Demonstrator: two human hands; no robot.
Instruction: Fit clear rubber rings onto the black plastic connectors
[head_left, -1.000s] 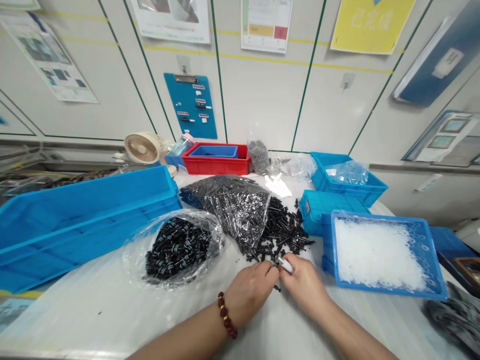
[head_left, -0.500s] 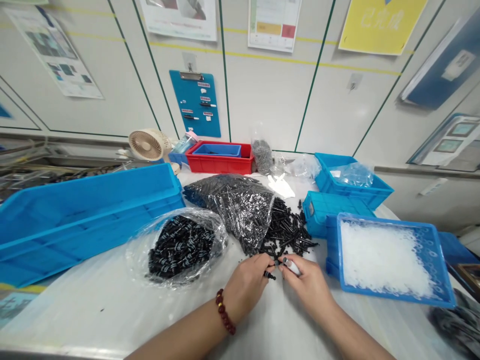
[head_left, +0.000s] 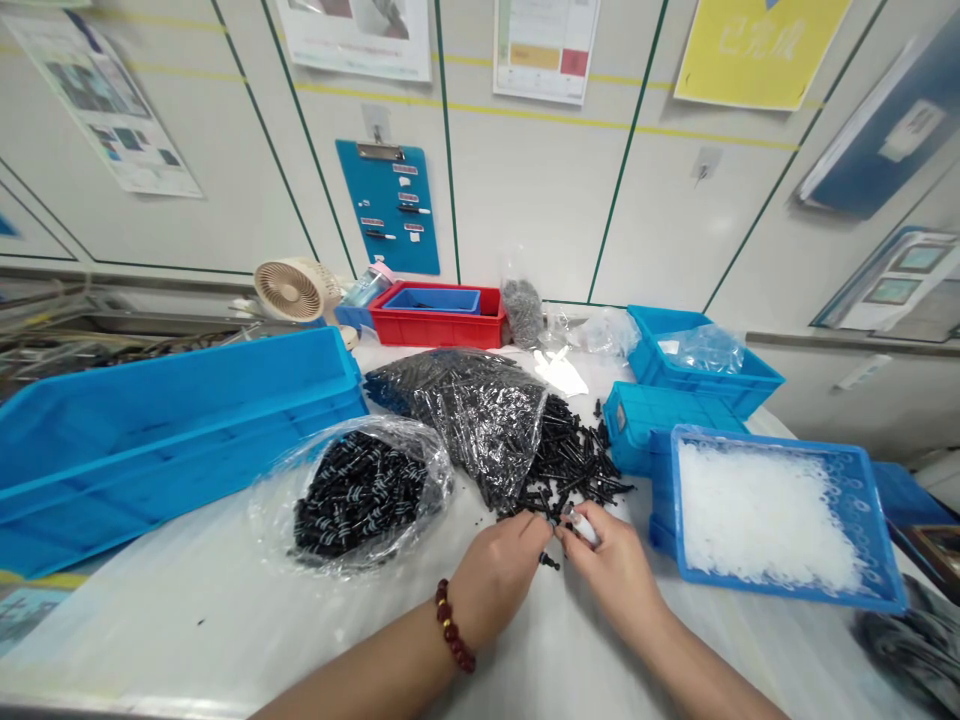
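Observation:
My left hand (head_left: 501, 572), with a dark red bead bracelet at the wrist, is closed on slim black stepped parts. The end of one black part (head_left: 550, 562) sticks out below its fingers. Close beside it, my right hand (head_left: 616, 556) grips a short white cylindrical tool (head_left: 585, 528). The fingertips of both hands nearly meet, and they partly hide what lies between them. Just beyond them is a heap of loose black parts (head_left: 574, 455), spilling from a large clear plastic bag (head_left: 480, 410).
At left, an open clear bag (head_left: 439, 470) holds black parts with pale rings, near a long blue bin (head_left: 180, 420). A blue tray (head_left: 787, 592) of small white translucent rings stands at right. Behind are a red bin (head_left: 439, 330), a fan (head_left: 292, 290) and more blue bins (head_left: 667, 405).
My left hand has turned slightly, and its fingers now cover more of the black parts. The white tool has tilted a little in my right hand. The view has shifted slightly.

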